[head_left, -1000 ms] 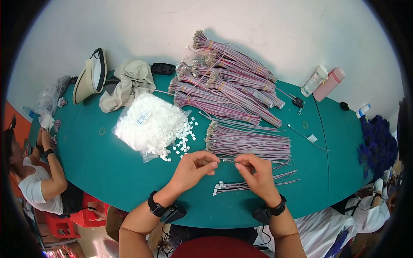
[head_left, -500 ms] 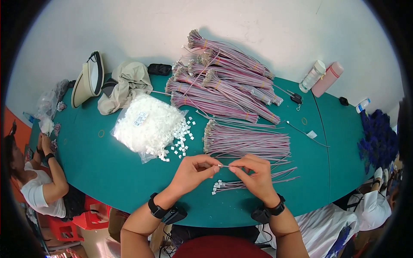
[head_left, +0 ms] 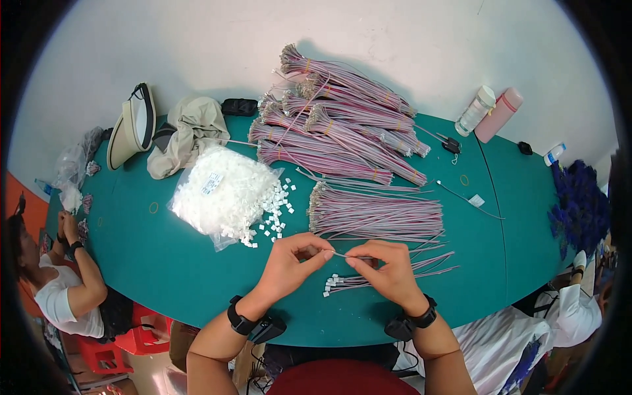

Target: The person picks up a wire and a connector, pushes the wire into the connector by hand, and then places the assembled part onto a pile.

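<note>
My left hand (head_left: pixel 289 262) pinches one end of a thin grey flat cable (head_left: pixel 339 255) between thumb and forefinger. A short way along it, my right hand (head_left: pixel 390 268) pinches the same cable, so a small piece shows between my fingertips. The end in my left fingers is hidden. Below the right hand lie several cables with white connector housings (head_left: pixel 332 283) on their left ends. Just beyond my hands rests a wide layer of loose grey and pink cables (head_left: pixel 378 214). Loose white housings (head_left: pixel 276 209) are scattered beyond my left hand.
An opened clear bag of white housings (head_left: pixel 224 187) lies left of the cables. Banded cable bundles (head_left: pixel 355 115) are piled at the back. A visor hat (head_left: pixel 133 128), a cloth (head_left: pixel 194 131), and two bottles (head_left: pixel 475 112) stand around the green table (head_left: pixel 145 257). Other people sit at both sides.
Both hands have shifted slightly left, still pinching the cable. The metal-looking tip that showed at my left fingertips is now covered.
</note>
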A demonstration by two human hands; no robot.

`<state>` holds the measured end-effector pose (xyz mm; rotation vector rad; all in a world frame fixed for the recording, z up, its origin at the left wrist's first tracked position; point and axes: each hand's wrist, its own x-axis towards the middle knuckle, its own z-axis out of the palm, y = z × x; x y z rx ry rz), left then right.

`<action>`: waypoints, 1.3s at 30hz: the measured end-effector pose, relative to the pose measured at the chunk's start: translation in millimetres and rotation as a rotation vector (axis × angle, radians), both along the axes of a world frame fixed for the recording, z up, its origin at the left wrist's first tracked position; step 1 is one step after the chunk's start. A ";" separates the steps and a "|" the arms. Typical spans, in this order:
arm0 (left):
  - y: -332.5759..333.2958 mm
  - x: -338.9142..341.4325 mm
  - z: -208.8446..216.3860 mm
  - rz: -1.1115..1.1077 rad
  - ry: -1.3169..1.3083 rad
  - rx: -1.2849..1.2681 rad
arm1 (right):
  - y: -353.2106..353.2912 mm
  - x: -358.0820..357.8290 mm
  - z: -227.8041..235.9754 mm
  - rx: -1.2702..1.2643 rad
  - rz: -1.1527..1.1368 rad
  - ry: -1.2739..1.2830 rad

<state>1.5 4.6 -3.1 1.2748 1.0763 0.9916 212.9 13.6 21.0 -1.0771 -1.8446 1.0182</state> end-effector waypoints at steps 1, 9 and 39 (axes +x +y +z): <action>-0.1 -0.2 0.3 -0.004 0.009 -0.009 | -0.3 0.0 1.8 -0.044 0.011 -0.014; -0.4 1.0 5.6 -0.021 -0.026 0.008 | 0.1 3.5 -8.6 -0.339 0.048 0.207; -2.0 2.4 -0.5 -0.012 0.061 0.012 | -3.4 -4.8 -5.7 0.038 -0.050 0.010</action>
